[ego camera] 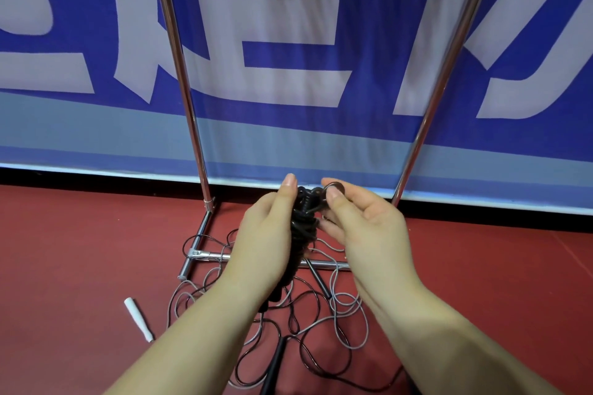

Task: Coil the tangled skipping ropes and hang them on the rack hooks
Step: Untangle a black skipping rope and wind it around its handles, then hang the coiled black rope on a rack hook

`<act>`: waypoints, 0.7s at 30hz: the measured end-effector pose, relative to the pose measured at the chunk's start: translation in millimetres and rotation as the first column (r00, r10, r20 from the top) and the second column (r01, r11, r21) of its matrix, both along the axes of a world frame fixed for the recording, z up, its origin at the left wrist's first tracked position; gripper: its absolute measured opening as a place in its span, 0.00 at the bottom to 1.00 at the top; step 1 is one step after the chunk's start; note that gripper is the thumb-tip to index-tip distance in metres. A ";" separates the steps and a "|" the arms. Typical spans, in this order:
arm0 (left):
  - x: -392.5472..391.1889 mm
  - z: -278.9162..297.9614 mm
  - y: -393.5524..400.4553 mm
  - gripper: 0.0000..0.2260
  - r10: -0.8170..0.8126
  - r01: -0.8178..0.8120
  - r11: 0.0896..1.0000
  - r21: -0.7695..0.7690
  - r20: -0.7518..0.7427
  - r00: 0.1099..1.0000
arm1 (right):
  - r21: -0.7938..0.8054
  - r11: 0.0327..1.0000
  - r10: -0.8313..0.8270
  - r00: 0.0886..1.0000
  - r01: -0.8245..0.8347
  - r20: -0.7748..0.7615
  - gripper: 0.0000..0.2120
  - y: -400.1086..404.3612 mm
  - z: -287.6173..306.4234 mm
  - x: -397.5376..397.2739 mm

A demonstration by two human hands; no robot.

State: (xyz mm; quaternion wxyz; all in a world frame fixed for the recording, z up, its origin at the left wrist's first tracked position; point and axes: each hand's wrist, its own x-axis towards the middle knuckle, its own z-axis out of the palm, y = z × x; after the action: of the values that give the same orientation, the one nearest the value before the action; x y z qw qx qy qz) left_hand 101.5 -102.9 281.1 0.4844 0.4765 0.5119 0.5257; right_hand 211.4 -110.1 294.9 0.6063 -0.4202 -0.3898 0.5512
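- Left hand (266,234): fingers curled round a coiled bundle of black skipping rope (303,221), held upright above the floor; thumb extended along the bundle's left side.
- Right hand (359,228): thumb and forefinger pinch a black rope loop at the top right of the bundle; remaining fingers curl beside the coil.
- Tangled black and grey skipping ropes (321,308): loose on the dark red floor (80,250) below both hands, lying over the base bar of the chrome tube rack (179,74).
- White rope handle (138,319): on the floor, left of the tangle.
- Black rope handle (275,362): on the floor, near the lower edge of the view.
- Blue banner with large white characters (288,26): behind the rack uprights; the lettering is cropped and cannot be read.
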 end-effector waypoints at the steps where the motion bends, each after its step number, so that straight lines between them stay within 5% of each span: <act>1: 0.6 0.6 -0.3 0.22 0.002 -0.002 1.000 0.013 0.002 1.000 | -0.018 1.000 0.005 0.999 -0.006 -0.039 0.06 0.0 1.2 -0.3; 6: 4.2 5.6 -2.5 0.19 -0.022 0.027 0.997 0.066 -0.079 0.997 | -0.116 0.993 0.003 0.982 -0.026 -0.190 0.10 5.7 7.6 7.3; 13: 16.5 9.0 -15.8 0.21 -0.078 0.124 0.972 0.201 -0.220 0.972 | -0.314 0.949 -0.038 0.982 -0.022 -0.184 0.09 39.4 4.2 33.7; 21: 13.7 0.0 -16.6 0.14 -0.163 0.191 0.975 0.115 -0.211 0.964 | -0.189 0.980 -0.071 0.997 0.066 -0.021 0.10 45.0 0.3 41.1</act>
State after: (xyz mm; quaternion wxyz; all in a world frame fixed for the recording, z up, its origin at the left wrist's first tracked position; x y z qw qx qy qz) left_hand 115.2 -119.4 281.1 0.4424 0.6023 0.4768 0.4628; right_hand 252.5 -65.1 295.2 0.5879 -0.4813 -0.3128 0.5700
